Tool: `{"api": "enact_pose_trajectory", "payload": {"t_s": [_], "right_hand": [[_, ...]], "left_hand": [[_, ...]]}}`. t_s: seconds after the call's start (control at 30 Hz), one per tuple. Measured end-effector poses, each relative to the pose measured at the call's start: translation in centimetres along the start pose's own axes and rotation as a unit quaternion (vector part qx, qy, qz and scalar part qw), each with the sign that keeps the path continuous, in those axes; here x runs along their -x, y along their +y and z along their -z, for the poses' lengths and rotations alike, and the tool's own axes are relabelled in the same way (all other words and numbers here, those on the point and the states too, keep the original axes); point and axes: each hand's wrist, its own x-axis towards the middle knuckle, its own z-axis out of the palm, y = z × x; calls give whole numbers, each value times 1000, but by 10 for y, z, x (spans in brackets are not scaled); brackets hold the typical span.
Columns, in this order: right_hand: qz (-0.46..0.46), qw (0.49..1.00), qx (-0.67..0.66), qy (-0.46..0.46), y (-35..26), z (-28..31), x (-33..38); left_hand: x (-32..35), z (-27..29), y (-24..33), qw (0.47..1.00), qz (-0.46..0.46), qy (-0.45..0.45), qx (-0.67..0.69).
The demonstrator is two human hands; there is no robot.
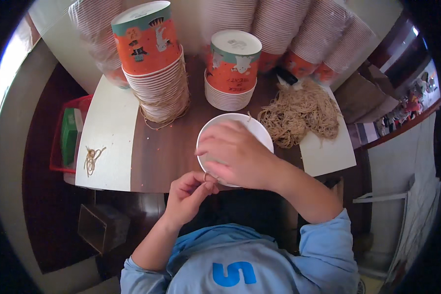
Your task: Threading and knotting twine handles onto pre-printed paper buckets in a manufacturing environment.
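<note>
White tub (260, 129): your worktop's (166, 152) front edge, mouth facing you
Left hand (188, 195): fingers pinching thin cord (206, 177) by the rim
Right hand (236, 156): fingers slightly spread over the mouth, grip can't tell
Tight sides: cup stack (233, 73) behind, string pile (299, 115) right
Roomier: leftward

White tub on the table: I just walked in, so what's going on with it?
A person's right hand is over the open mouth of the white tub, while the left hand pinches what looks like tan cord at the tub's near rim. Behind stand two unwrapped stacks of inverted orange tubs; a tangled cord pile lies to the right.
</note>
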Motion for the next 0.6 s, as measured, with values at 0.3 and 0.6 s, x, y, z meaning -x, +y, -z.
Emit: {"api": "enact_pose_trajectory", "payload": {"t_s": [0.3, 0.6], "right_hand": [[-28, 999, 14, 12, 5, -6, 44], [-18, 999, 44, -2, -6, -19, 42]], "left_hand": [[-3, 17, -4, 999, 9, -37, 34], [0, 6, -2, 999, -40, -18, 4]]}}
